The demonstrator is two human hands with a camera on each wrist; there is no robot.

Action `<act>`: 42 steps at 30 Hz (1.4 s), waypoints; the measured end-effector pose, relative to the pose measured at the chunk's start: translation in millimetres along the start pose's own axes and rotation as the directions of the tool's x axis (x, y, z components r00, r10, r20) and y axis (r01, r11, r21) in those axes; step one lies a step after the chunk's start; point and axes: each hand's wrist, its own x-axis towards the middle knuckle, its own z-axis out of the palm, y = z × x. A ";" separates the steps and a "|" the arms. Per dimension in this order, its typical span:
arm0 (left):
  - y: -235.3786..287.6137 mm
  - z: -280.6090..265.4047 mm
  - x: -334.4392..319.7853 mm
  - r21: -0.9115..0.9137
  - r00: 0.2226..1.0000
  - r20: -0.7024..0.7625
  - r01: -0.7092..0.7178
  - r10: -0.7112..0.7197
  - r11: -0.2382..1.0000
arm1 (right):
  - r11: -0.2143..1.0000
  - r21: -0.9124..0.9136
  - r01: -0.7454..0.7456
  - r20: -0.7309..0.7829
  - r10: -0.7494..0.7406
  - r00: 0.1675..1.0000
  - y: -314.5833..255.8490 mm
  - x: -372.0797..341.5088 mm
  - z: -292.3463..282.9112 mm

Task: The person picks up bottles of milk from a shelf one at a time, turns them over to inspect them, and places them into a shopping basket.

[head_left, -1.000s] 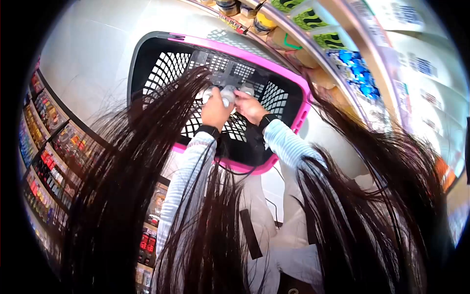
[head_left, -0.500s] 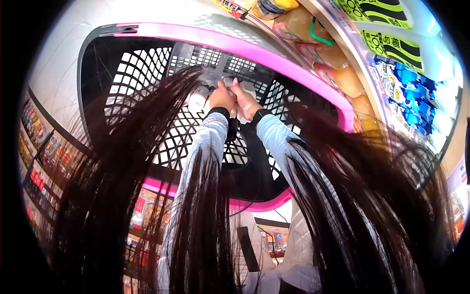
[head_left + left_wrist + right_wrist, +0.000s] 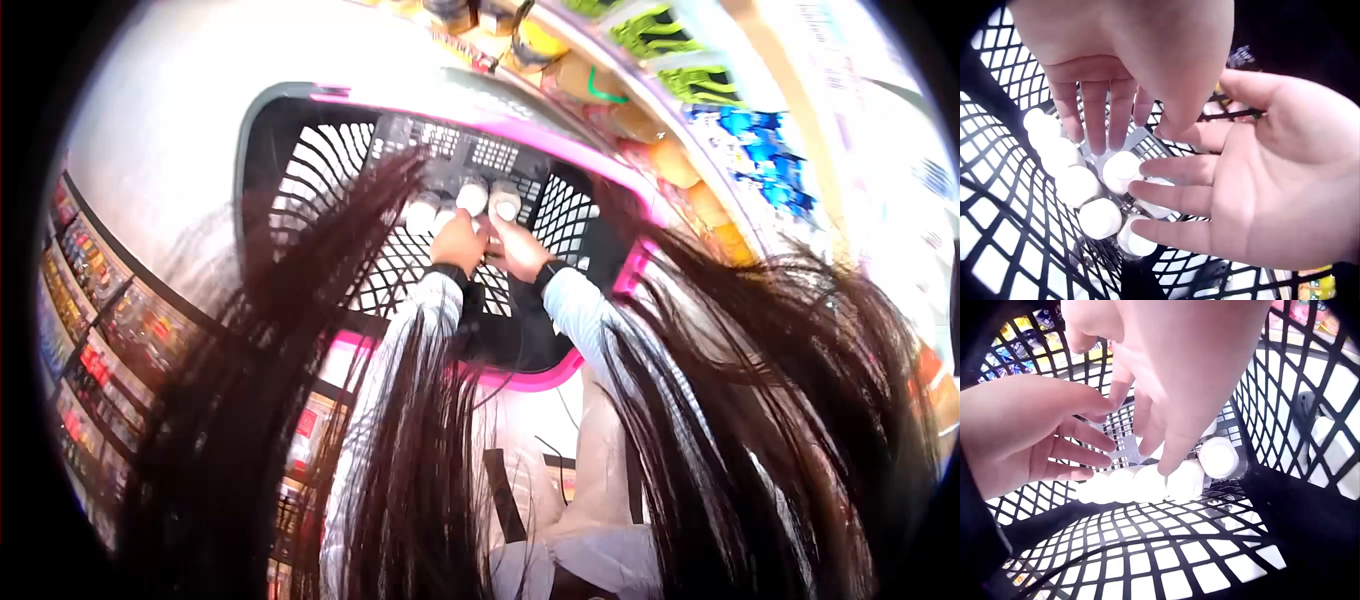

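Several white-capped bottles (image 3: 1099, 218) are grouped inside a black mesh basket with a pink rim (image 3: 530, 379). My left hand (image 3: 458, 243) is low among them, its fingers pointing down and nearly straight in the left wrist view. Beside it, my right hand (image 3: 520, 247) reaches across with extended fingers (image 3: 1175, 197), their tips overlapping the caps in that view. Neither hand has its fingers wrapped around a bottle. In the right wrist view, the bottles form a row along the mesh, with one round cap (image 3: 1219, 456) at the end.
Shelves with drink bottles (image 3: 672, 160) and blue packs (image 3: 765, 160) run along the right of the basket. Racks of small packaged goods (image 3: 100, 260) stand at the left on a pale floor (image 3: 190, 130). Long dark hair (image 3: 250, 380) hangs across the head view.
The hands have drawn back slightly toward the body, leaving two white caps showing just beyond the fingers. The head view moved closer to the basket, then back again.
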 end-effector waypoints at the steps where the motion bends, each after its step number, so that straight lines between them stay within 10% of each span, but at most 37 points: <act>1: -0.6 -5.9 -14.5 0.004 0.999 0.024 -0.032 0.032 0.999 | 0.999 0.019 -0.026 -0.017 0.026 1.000 -3.9 -20.7 7.0; 6: 43.0 -79.2 -132.5 -0.192 0.984 0.008 -0.172 0.177 0.966 | 0.937 0.348 -0.026 0.210 -0.051 0.976 9.7 -113.0 8.6; 12: 85.9 -143.2 -240.5 -0.213 0.920 -0.016 -0.386 0.392 0.897 | 0.963 0.219 0.159 0.067 -0.178 0.982 -55.1 -323.7 75.5; 14: 97.0 -151.6 -256.3 -0.286 0.901 -0.036 -0.423 0.431 0.860 | 0.866 -0.133 0.482 0.176 -0.458 0.871 -35.4 -328.7 52.2; 16: 116.6 -163.6 -274.6 -0.438 0.877 -0.026 -0.442 0.480 0.783 | 0.739 -0.072 0.669 0.183 -0.650 0.738 -65.2 -384.4 46.1; 19: 178.0 -201.2 -303.1 -0.516 0.829 0.016 -0.472 0.558 0.715 | 0.653 0.437 0.618 0.060 -0.707 0.705 -92.7 -522.3 71.0; 28: 427.3 -322.5 -440.1 -0.457 0.433 -0.111 -0.821 0.895 0.341 | 0.144 -0.032 0.989 -0.270 -0.954 0.130 -139.3 -761.5 56.6; 36: 586.8 -350.6 -550.9 -0.383 0.051 -0.153 -0.924 0.987 -0.012 | -0.350 -0.610 0.710 -0.114 -0.848 -0.517 -226.7 -899.3 40.6; 42: 706.0 -347.4 -568.0 0.021 -0.173 -0.214 -0.985 0.961 -0.173 | -0.246 -0.853 0.460 -0.073 -0.816 -0.573 -299.8 -941.3 2.1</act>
